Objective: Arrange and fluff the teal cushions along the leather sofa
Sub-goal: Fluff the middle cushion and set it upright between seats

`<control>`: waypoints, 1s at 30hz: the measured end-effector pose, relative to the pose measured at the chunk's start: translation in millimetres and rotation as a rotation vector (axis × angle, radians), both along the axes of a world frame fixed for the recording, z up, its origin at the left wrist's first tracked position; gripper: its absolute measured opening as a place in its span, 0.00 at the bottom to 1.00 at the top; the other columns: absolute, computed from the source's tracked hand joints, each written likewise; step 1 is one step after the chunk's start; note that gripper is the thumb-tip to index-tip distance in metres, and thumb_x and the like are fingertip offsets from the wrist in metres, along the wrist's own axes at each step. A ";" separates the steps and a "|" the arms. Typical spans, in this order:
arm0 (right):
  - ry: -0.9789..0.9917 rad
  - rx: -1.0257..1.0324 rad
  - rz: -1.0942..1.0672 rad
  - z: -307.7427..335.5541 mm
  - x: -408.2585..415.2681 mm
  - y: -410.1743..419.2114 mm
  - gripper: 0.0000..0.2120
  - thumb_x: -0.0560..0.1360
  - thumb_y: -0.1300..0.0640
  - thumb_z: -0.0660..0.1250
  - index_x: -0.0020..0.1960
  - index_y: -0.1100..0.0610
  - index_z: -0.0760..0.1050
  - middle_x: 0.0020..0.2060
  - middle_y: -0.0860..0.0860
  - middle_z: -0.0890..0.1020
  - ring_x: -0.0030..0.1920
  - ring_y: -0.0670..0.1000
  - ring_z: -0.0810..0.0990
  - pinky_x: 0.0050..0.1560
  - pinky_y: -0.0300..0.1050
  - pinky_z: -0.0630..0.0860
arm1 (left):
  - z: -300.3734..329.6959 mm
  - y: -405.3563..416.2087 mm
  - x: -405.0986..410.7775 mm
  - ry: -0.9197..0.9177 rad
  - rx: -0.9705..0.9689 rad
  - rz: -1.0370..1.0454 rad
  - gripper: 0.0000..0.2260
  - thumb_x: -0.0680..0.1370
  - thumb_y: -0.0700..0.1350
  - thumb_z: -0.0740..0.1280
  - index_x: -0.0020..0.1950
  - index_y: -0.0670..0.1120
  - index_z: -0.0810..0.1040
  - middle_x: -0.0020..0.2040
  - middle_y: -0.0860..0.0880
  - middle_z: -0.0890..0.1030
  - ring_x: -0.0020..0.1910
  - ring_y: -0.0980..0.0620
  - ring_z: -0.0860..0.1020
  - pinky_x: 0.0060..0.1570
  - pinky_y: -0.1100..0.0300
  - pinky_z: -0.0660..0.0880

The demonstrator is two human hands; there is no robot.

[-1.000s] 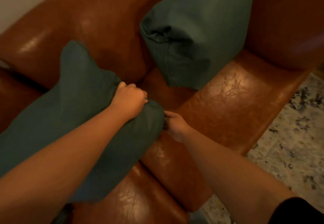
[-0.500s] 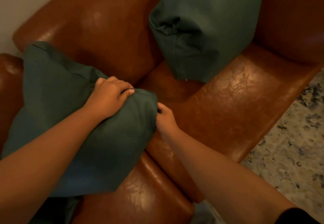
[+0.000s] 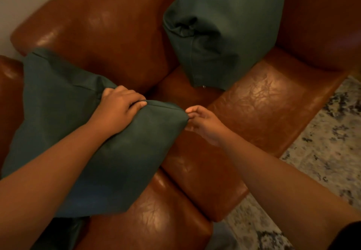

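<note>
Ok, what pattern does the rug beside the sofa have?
The rug is pale cream with dark blue-grey mottled speckles, seen best in the head view.

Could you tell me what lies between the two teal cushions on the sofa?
Only bare brown leather sofa separates the held cushion from the propped cushion, in the head view.

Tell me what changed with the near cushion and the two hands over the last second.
The near teal cushion has been turned and spread flatter across the sofa, its upper left corner now out toward the armrest. The left hand went from a bunched grip to holding the top edge. The right hand slid to pinch the right corner. The far cushion stays leaning against the backrest.
</note>
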State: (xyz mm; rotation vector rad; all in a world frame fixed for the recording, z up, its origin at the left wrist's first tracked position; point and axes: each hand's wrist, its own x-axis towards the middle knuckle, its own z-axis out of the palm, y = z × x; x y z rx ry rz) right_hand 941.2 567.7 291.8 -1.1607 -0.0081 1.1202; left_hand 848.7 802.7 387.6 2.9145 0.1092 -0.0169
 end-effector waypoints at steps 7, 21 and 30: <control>-0.234 -0.059 0.185 6.9 -7.4 15.5 0.11 0.76 0.70 0.64 0.56 0.61 0.75 0.46 0.51 0.80 0.45 0.45 0.79 0.46 0.37 0.77 | -2.5 0.8 1.0 -0.016 0.001 0.015 0.19 0.76 0.57 0.54 0.50 0.49 0.81 0.46 0.52 0.82 0.49 0.45 0.76 0.49 0.50 0.62; -0.647 -0.375 -0.441 -6.5 -34.1 2.3 0.14 0.77 0.69 0.60 0.57 0.53 0.67 0.42 0.46 0.73 0.41 0.40 0.73 0.45 0.34 0.71 | -2.9 -8.8 -0.7 -0.016 0.035 -0.007 0.17 0.76 0.56 0.55 0.49 0.51 0.81 0.44 0.53 0.82 0.47 0.47 0.76 0.47 0.51 0.62; 0.091 -0.008 -0.321 0.9 -21.9 3.8 0.16 0.78 0.69 0.58 0.60 0.54 0.72 0.53 0.50 0.78 0.55 0.51 0.76 0.52 0.44 0.73 | -0.5 -12.7 6.6 -0.004 0.065 -0.001 0.18 0.75 0.57 0.55 0.49 0.51 0.81 0.44 0.53 0.81 0.47 0.45 0.75 0.46 0.51 0.61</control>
